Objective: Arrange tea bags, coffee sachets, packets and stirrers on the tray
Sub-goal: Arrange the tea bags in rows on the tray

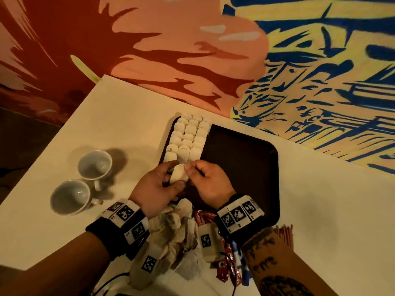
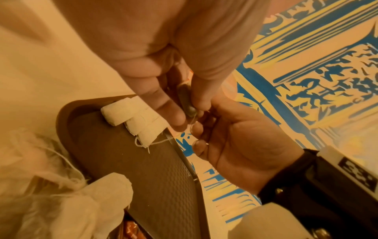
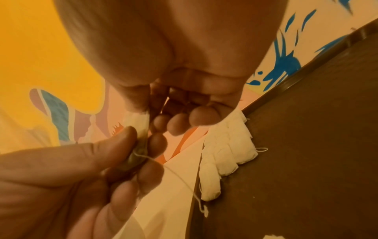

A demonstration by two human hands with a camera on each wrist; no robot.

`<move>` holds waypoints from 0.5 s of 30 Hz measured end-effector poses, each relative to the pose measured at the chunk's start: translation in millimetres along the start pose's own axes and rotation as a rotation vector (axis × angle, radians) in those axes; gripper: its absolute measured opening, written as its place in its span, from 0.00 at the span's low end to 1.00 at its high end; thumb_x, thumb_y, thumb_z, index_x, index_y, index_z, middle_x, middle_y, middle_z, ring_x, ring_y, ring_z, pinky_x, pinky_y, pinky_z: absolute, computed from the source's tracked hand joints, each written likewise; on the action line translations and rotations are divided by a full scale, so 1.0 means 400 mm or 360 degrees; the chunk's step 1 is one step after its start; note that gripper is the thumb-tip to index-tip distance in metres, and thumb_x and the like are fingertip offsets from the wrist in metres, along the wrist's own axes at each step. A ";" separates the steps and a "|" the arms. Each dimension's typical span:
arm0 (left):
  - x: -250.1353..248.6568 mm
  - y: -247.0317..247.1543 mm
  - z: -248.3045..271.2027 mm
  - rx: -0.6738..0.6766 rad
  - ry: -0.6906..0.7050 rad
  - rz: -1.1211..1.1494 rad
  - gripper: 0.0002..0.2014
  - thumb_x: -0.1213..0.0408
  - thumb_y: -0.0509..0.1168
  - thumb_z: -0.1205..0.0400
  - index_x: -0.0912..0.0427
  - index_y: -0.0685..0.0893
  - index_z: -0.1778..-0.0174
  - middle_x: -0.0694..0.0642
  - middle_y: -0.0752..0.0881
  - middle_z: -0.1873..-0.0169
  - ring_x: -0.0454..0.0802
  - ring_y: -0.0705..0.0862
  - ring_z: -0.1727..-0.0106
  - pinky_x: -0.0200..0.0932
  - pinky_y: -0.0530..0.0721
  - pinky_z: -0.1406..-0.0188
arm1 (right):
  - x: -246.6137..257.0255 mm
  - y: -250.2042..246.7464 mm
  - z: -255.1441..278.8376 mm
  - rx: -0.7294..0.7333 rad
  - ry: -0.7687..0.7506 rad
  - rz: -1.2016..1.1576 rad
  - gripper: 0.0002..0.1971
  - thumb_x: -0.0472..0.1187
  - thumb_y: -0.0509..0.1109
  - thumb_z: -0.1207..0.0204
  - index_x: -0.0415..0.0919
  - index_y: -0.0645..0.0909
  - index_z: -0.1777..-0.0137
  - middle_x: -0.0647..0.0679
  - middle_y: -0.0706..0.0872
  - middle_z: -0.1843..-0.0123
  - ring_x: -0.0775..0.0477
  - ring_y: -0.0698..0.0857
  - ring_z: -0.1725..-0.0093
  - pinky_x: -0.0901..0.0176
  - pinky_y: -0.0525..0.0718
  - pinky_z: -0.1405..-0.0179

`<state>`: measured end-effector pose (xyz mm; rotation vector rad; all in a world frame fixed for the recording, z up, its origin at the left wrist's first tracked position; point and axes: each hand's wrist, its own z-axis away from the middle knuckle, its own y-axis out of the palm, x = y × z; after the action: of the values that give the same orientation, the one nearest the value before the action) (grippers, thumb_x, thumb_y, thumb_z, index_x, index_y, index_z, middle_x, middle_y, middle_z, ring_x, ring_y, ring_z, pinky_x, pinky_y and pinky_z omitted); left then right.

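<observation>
Tea bags [image 1: 186, 137] lie in three neat rows along the left end of the dark tray [image 1: 241, 150], packed edge to edge, while one more bag [image 1: 178, 174] is held just above the tray's near left corner between both hands. Left hand [image 1: 156, 189] comes in from below with the wrist bent inward, fingers curled under the bag and thumb pressing it from the near side; in the right wrist view the thumb [image 3: 114, 145] and fingertips pinch the bag's lower edge, where its string [image 3: 180, 177] trails off and hangs loose over the tray. Right hand [image 1: 209, 180] meets it from the other side, knuckles up, fingers curled, thumb and forefinger nipping the bag's upper right corner (the other fingers are tucked into the palm, and whether they touch the bag cannot be told). Both forearms converge in a V over the near table edge, each wrist wearing a black band with printed square markers. Beneath the wrists, off the tray, sits a loose heap of bags [image 1: 175, 227] with tangled strings, red sachets [image 1: 226, 265] beside it, and a bunch of red stirrers [image 1: 284, 231] just right of the right wrist, near the tray's front corner. Two white cups [image 1: 85, 180] stand on the white table [image 1: 331, 210] to the left of the tray, handles pointing toward the person. A painted wall in orange, red, blue and yellow rises behind.
</observation>
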<state>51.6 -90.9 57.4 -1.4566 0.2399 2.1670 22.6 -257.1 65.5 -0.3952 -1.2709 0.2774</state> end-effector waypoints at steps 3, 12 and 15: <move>0.004 0.012 0.003 0.0071 0.0064 -0.0083 0.29 0.63 0.73 0.19 0.45 0.72 0.23 0.50 0.93 0.58 0.47 0.92 0.57 0.56 0.90 0.49 | 0.002 -0.009 0.032 -0.0040 -0.0041 -0.0118 0.05 0.44 0.74 0.19 0.58 0.86 0.52 0.55 0.91 0.56 0.59 0.89 0.54 0.60 0.87 0.49; 0.035 0.023 0.028 0.0097 -0.0039 -0.0003 0.15 0.63 0.74 0.20 0.49 0.84 0.38 0.48 0.93 0.57 0.46 0.92 0.57 0.50 0.91 0.51 | -0.011 -0.011 0.083 0.0054 -0.0003 -0.0157 0.05 0.38 0.75 0.22 0.50 0.89 0.51 0.54 0.93 0.54 0.59 0.90 0.53 0.66 0.87 0.50; 0.072 0.004 0.023 0.0054 -0.0056 -0.0200 0.14 0.59 0.74 0.20 0.42 0.85 0.40 0.42 0.92 0.54 0.38 0.90 0.51 0.45 0.87 0.45 | -0.032 -0.006 0.058 -0.0014 0.0078 0.0012 0.06 0.39 0.74 0.21 0.52 0.89 0.51 0.57 0.92 0.56 0.64 0.88 0.55 0.72 0.83 0.55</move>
<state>34.9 -79.4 35.1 -1.3764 0.1673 2.0761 -3.5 -261.2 61.1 -0.4121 -1.2234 0.2669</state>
